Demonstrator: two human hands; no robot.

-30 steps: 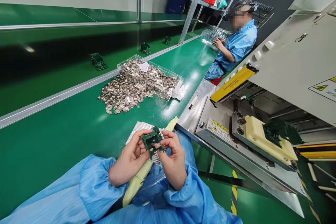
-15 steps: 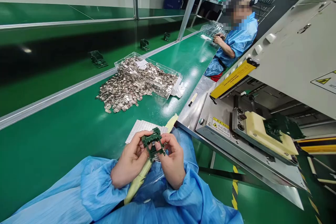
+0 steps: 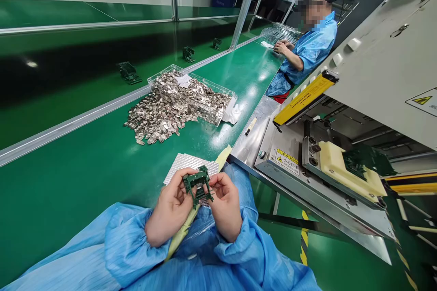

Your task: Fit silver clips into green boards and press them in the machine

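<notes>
A dark green plastic frame (image 3: pixel 197 181) with an open middle is held up between my hands over my lap. My left hand (image 3: pixel 170 207) grips its left side between thumb and fingers. On the right side, my right hand (image 3: pixel 225 204) has its fingers closed around the frame's edge; whether a small part is also pinched there is hidden. Behind the frame lies a sheet of small silvery blocks in rows (image 3: pixel 186 163), partly covered by my hands. Farther back, a heap of small metal pieces (image 3: pixel 157 120) spills from a clear plastic tray (image 3: pixel 218 86).
To the right stands a press machine (image 3: pixel 341 182) with a yellow fixture holding another green part (image 3: pixel 357 163). A marker (image 3: pixel 251 126) lies on its metal ledge. Several green frames (image 3: pixel 129 72) sit beyond the table's metal rail (image 3: pixel 85 118). A co-worker (image 3: pixel 307 50) sits at the far end.
The green frame has turned slightly in my hands, showing more of its open middle. My right thumb has slid a little off its front. The head view shifts slightly.
</notes>
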